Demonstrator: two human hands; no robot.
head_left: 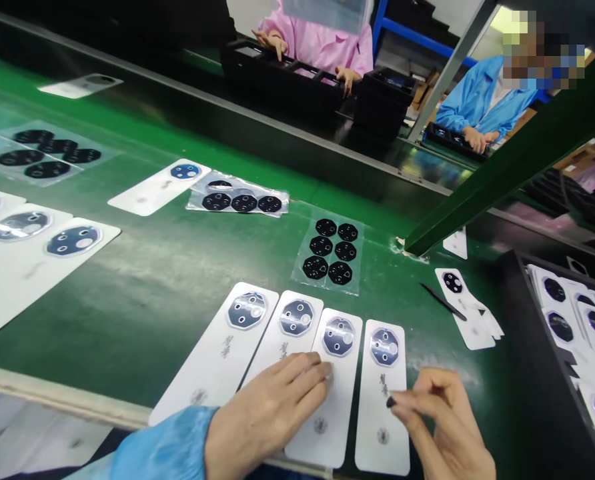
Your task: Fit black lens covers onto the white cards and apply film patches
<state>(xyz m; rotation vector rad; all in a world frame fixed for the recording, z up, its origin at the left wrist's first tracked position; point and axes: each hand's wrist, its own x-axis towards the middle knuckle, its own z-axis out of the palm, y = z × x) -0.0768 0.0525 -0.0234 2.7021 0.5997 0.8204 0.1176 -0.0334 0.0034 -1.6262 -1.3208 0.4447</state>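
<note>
Several white phone back covers [380,427] lie side by side on the green belt [142,300] in front of me, each with a dark octagonal camera ring near its far end. My left hand [267,417] rests flat on the middle covers, fingers stretched out. My right hand [445,427] hovers beside the rightmost cover, thumb and forefinger pinched on a small black piece [391,402]. A clear sheet of black octagonal stickers [330,255] lies just beyond the covers.
More covers [32,260] and sticker sheets [237,198] lie to the left and further back. A black tray [577,333] of covers stands at my right, with black tweezers [442,301] beside it. Other people in pink and blue coats work across the belt.
</note>
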